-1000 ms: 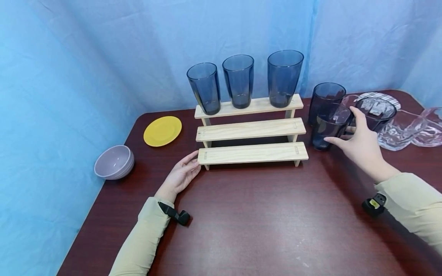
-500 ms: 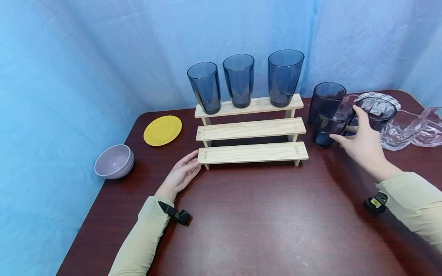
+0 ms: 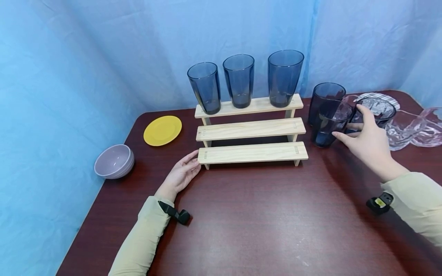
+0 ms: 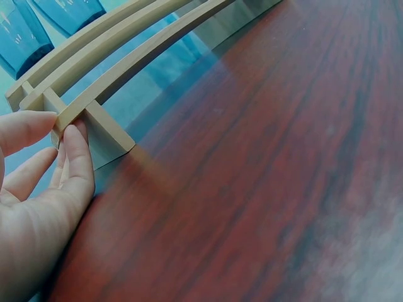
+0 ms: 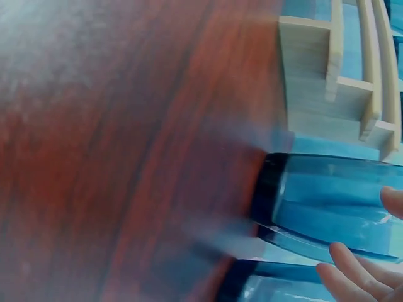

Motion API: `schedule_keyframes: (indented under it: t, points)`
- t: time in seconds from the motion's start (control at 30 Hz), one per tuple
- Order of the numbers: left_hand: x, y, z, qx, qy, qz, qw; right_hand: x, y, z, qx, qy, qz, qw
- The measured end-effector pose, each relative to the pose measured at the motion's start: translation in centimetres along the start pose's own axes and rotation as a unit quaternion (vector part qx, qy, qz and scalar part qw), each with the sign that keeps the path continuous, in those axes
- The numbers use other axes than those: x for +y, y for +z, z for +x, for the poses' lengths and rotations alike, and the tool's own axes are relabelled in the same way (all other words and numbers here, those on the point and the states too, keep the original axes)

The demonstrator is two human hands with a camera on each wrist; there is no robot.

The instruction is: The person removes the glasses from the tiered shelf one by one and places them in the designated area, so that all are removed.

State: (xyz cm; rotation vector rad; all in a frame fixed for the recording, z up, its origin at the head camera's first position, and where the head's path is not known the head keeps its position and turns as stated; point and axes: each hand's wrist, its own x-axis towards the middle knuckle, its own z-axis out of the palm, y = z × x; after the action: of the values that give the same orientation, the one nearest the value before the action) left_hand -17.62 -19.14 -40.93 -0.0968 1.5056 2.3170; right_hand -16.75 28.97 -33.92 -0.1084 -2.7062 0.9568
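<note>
- I'm seeing the left hand (image 3: 179, 176) pinching the rack (image 3: 252, 153) at the left end of its lowest shelf, thumb and fingers closing on the wood.
- Rack is standing on the table (image 3: 241, 218), long axis running left to right, steps climbing away from the person.
- Right hand (image 3: 371, 143) is sitting with thumb and fingers spread beside the near glass (image 3: 326, 130); I'm not managing to tell whether they're touching it.
- That glass is standing right of the rack, mouth up, long axis upright, narrowing toward its base.
- Three glasses (image 3: 239, 86) are lining the top shelf, mouths up.
</note>
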Motion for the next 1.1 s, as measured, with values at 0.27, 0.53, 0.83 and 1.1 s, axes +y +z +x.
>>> schedule_keyframes:
  t: [0.27,0.53,0.83,1.1]
  points:
    - [0.0,0.0,0.0,0.007,-0.007,-0.006,0.9999,-0.6,-1.2,-0.3,0.022,-0.01,0.008,1.0]
    - [0.0,0.0,-0.2,0.002,-0.009,-0.006,0.9999,-1.9,-2.2,-0.2,0.115,-0.02,0.078,0.99]
    - [0.1,0.0,-0.1,-0.001,0.003,-0.001,1.0,-4.8,-2.3,1.4,0.097,-0.05,0.173,0.979]
    - [0.0,0.0,-0.1,0.003,-0.005,-0.014,0.9999,-6.8,-0.8,2.7,0.048,-0.036,0.163,0.985]
